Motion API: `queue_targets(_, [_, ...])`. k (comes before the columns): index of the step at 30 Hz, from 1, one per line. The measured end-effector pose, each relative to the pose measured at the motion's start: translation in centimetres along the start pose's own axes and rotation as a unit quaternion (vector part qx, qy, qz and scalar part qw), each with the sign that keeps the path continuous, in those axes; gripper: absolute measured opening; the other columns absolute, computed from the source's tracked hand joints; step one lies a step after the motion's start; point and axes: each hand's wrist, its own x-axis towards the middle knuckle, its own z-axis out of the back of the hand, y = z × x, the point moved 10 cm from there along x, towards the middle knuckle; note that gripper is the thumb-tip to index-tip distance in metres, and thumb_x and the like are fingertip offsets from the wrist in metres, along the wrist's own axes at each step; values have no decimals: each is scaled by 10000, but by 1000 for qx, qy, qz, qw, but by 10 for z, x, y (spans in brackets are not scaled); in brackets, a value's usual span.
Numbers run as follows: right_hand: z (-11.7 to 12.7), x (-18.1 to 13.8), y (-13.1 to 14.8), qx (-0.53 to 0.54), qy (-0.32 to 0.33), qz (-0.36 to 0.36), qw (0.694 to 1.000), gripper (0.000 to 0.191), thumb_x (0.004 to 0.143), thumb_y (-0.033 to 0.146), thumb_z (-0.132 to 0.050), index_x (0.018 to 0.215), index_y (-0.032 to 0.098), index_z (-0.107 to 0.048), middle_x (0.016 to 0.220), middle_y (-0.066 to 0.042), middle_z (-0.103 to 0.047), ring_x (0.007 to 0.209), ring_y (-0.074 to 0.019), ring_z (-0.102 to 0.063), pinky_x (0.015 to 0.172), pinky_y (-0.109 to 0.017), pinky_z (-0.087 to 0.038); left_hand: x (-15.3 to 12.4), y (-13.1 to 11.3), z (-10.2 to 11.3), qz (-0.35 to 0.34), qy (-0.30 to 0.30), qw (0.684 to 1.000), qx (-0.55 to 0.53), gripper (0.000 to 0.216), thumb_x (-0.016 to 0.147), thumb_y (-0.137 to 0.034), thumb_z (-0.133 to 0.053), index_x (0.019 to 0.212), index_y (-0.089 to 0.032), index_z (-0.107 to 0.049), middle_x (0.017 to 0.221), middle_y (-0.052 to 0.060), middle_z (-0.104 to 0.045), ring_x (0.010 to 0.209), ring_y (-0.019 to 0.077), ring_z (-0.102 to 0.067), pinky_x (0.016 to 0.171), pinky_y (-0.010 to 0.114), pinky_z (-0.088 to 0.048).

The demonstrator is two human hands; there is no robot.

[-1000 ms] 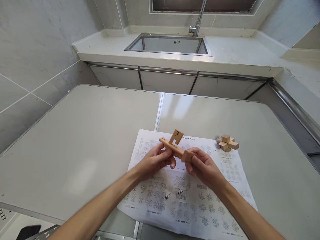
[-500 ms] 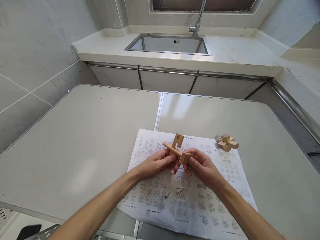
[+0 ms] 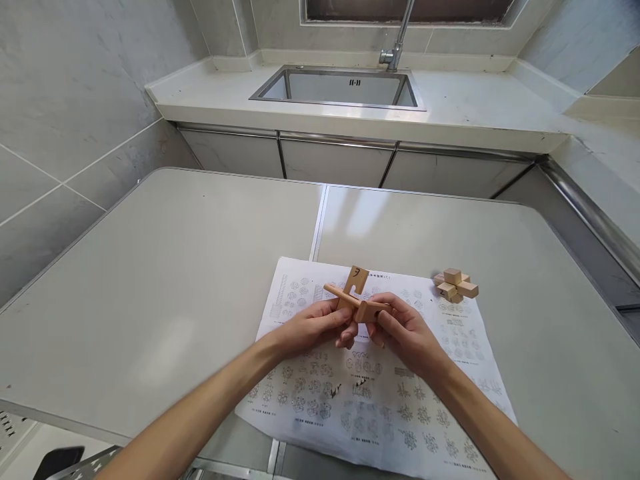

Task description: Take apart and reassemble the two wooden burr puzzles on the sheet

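Above a printed paper sheet (image 3: 373,427), both my hands hold flat wooden puzzle pieces that meet each other. My left hand (image 3: 320,323) pinches a notched wooden puzzle piece (image 3: 358,275), marked with a dark figure and standing upright, together with a slim wooden puzzle piece (image 3: 340,293) crossing in front of it. Closed around a third wooden puzzle piece (image 3: 369,312) is my right hand (image 3: 403,330); this piece touches the near end of the slim one. My fingers partly hide how the pieces join.
An assembled wooden burr puzzle (image 3: 455,287) sits at the sheet's upper right edge. The sheet, with its rows of small diagrams and a few torn spots, lies on a pale folding table (image 3: 200,267). Beyond stands a counter with a sink (image 3: 340,87). A dark phone-like object (image 3: 59,461) is at lower left.
The piece in my right hand has turned and shifted slightly left and up against the slim piece. My left hand keeps its grip almost unmoved.
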Motion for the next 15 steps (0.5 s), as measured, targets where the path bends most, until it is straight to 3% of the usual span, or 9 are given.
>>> queue_targets(10, [-13, -3, -7, 51, 73, -42, 995, 365, 1009, 531, -684, 1256, 264, -657, 843, -27, -694, 657, -167, -617, 672, -324, -509, -4, 4, -8, 25, 61, 997, -37, 408, 947, -569, -702, 950, -161, -676, 671, 2, -521, 715, 177, -504, 782, 354, -430])
queue_targets(15, [-14, -1, -4, 24, 65, -28, 997, 332, 1060, 495, -618, 1296, 261, -613, 819, -11, -672, 646, -157, -600, 683, -314, -498, -5, 4, -7, 25, 65, 997, -31, 390, 959, -566, -685, 910, -180, -657, 678, 0, -515, 698, 171, -500, 795, 363, -471])
